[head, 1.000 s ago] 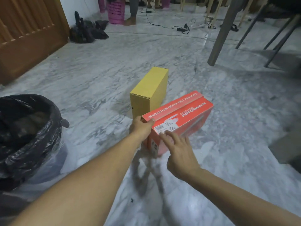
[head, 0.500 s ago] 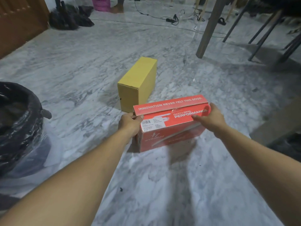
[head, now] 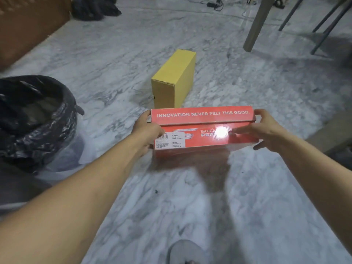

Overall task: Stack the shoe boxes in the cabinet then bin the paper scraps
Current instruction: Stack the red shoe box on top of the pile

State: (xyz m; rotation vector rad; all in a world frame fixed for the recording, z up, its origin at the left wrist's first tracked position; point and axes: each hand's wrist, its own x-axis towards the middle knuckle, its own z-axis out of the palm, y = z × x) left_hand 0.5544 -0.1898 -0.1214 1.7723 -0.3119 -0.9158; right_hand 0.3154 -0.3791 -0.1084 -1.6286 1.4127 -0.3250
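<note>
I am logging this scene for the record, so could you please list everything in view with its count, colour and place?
Glossy red cardboard shoe box: one, red with white lettering, centre, held at both ends.
Plain yellow cardboard box: one, yellow, on the floor just behind the red box.
Bin lined with a black plastic bag: one, black, at the left.
White-grey marble floor: one, under everything.
Brown wooden panel: one, top left.
Dark heap: one, black, far top left; too blurred to identify.
Furniture legs: several, grey and dark, top right.
Cables: black, far top edge.
Grey footwear: one, bottom edge.
Left hand: grips the box's left end.
Right hand: grips the right end.
</note>
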